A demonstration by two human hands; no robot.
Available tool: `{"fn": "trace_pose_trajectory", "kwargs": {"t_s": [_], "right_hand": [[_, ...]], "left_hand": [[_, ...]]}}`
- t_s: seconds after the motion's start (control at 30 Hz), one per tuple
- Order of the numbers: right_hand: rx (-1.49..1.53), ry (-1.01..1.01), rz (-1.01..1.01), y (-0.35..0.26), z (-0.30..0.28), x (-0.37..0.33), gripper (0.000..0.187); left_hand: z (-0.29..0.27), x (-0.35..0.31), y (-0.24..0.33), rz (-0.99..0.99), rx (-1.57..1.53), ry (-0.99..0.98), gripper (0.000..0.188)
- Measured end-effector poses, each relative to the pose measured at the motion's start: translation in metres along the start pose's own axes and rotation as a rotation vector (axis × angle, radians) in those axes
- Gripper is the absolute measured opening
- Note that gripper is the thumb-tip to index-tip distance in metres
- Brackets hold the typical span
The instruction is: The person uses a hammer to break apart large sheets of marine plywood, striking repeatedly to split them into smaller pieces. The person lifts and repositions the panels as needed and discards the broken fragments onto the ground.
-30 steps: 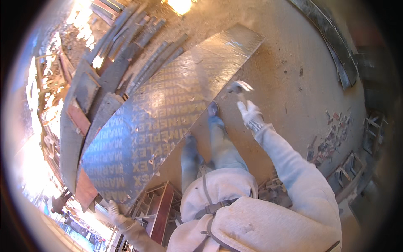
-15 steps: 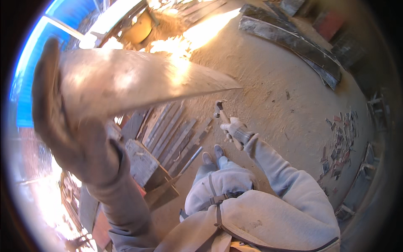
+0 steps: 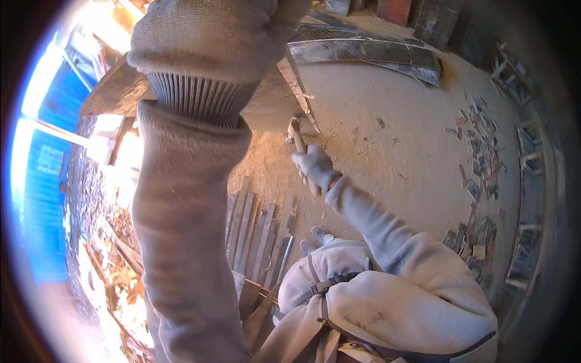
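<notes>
My left hand (image 3: 203, 36), in a knitted glove, is raised close to the camera at the top. It is up against a wide wooden board (image 3: 269, 106), whose parts show on either side of the wrist; its fingers are hidden from sight. The board's narrow edge (image 3: 298, 91) faces right. My right hand (image 3: 315, 166), also gloved, is closed round the wooden handle of a claw hammer (image 3: 299, 144). The hammer's head is right by the lower corner of the board; whether they touch I cannot tell.
Several wooden strips (image 3: 257, 236) lie on the ground left of my feet, with a metal pipe (image 3: 285, 257) beside them. Long panels (image 3: 363, 51) are stacked at the far side. Small scraps (image 3: 478, 151) litter the right side near a metal frame (image 3: 529, 181). Blue sheeting (image 3: 39, 206) stands at left.
My left arm has swung up and to the right, turning the board so its edge comes near the hammer. The hammer has moved slightly up and left in the picture. The view has shifted.
</notes>
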State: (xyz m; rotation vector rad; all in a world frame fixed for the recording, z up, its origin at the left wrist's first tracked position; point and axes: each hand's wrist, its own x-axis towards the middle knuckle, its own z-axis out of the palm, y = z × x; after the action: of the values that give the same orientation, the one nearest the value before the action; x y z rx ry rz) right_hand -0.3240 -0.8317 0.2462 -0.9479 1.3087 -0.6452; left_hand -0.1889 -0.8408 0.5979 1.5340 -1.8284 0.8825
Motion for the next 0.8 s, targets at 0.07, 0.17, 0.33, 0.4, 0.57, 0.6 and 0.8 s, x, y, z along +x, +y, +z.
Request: {"fn": "trace_pose_trajectory", "kwargs": {"t_s": [0.07, 0.17, 0.33, 0.4, 0.57, 0.6, 0.8], "right_hand": [[-0.390, 0.239, -0.159, 0.023, 0.007, 0.003, 0.029], [-0.655, 0.326, -0.162, 0.026, 0.006, -0.004, 0.040], [-0.622, 0.053, 0.029, 0.004, -0.017, -0.003, 0.044], [-0.624, -0.015, -0.145, 0.021, -0.018, 0.013, 0.037], [-0.725, 0.179, 0.043, 0.143, 0.006, 0.076, 0.036], [-0.777, 0.191, 0.034, 0.172, 0.002, 0.071, 0.038], [-0.567, -0.015, 0.335, 0.176, -0.007, 0.073, 0.041]], "left_hand": [[0.007, 0.000, -0.008, 0.002, 0.002, 0.004, 0.016], [0.004, -0.005, -0.027, 0.013, 0.009, 0.012, 0.018], [-0.003, -0.005, -0.046, 0.016, -0.002, 0.041, 0.021], [-0.005, -0.007, -0.052, 0.027, 0.003, 0.053, 0.022], [-0.012, -0.034, -0.083, 0.046, -0.055, 0.094, 0.025], [-0.014, -0.039, -0.090, 0.056, -0.066, 0.115, 0.026], [-0.031, -0.070, -0.124, 0.055, -0.062, 0.247, 0.030]]}}
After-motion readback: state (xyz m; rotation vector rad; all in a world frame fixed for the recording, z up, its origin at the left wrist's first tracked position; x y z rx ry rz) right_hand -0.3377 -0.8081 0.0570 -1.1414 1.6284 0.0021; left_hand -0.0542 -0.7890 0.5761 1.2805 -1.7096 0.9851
